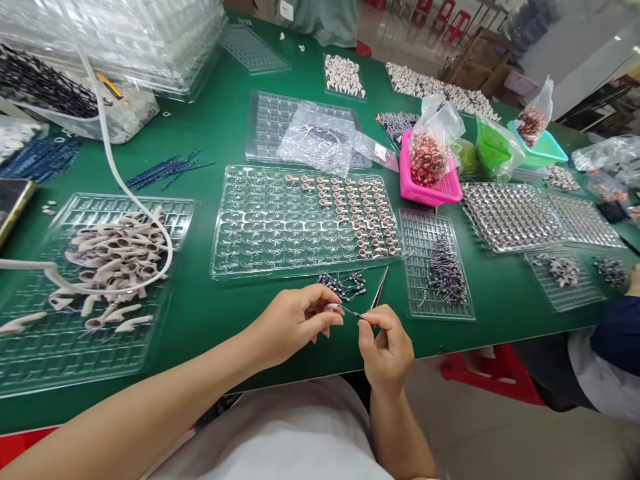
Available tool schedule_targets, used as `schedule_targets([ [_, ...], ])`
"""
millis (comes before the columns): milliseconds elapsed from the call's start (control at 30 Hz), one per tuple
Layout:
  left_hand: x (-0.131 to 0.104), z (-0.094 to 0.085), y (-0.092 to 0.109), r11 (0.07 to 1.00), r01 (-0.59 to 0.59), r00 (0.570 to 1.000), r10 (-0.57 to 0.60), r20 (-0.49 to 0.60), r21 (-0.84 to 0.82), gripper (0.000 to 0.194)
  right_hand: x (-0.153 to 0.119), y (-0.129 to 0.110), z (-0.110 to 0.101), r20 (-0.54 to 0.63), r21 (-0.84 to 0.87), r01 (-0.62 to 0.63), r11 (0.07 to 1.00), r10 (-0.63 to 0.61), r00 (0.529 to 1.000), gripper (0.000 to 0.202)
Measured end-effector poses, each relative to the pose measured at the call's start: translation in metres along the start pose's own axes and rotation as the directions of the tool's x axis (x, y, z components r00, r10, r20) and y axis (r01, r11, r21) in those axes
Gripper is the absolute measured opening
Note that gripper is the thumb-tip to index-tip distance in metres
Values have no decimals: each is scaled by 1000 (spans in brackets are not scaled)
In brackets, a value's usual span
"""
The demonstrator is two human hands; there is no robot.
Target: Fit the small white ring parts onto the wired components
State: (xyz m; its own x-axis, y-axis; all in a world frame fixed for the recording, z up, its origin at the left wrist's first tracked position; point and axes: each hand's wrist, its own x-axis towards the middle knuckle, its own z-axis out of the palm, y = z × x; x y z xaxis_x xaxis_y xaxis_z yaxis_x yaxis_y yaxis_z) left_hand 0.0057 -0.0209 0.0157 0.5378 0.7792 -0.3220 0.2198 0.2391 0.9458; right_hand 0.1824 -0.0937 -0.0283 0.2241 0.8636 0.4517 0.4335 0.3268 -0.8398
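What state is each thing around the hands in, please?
Left hand: pinching a small pale piece.
Right hand: pinching a thin dark wire.
Tweezers: lying unheld on the table.
Middle tray: partly filled, toward its right.
Left tray: heaped with loose pale shells.
Narrow tray: holding piled dark parts.
Pink basket: holding bagged reddish parts.

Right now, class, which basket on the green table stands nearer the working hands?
The pink basket; the turquoise basket sits farther off, beyond the green bag.
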Motion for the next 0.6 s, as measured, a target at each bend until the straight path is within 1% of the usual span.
schedule_targets([
  [233, 1, 0, -1, 999, 20, 1000, -20, -7, -44, 18, -1, 1, 1, 17, -11, 6, 1000, -6, 1000, 19],
  [433, 1, 0, 1, 995, 57, 998, -59, -19, -85, 21, -1, 0, 1, 26, -30, 7, 1000, -6, 1000, 18],
  [600, 0, 0, 1, 996, 44, 999, -46, -20, -83, 18, -1, 0, 0, 32, -42, 2, 999, -1, 999, 18],
])
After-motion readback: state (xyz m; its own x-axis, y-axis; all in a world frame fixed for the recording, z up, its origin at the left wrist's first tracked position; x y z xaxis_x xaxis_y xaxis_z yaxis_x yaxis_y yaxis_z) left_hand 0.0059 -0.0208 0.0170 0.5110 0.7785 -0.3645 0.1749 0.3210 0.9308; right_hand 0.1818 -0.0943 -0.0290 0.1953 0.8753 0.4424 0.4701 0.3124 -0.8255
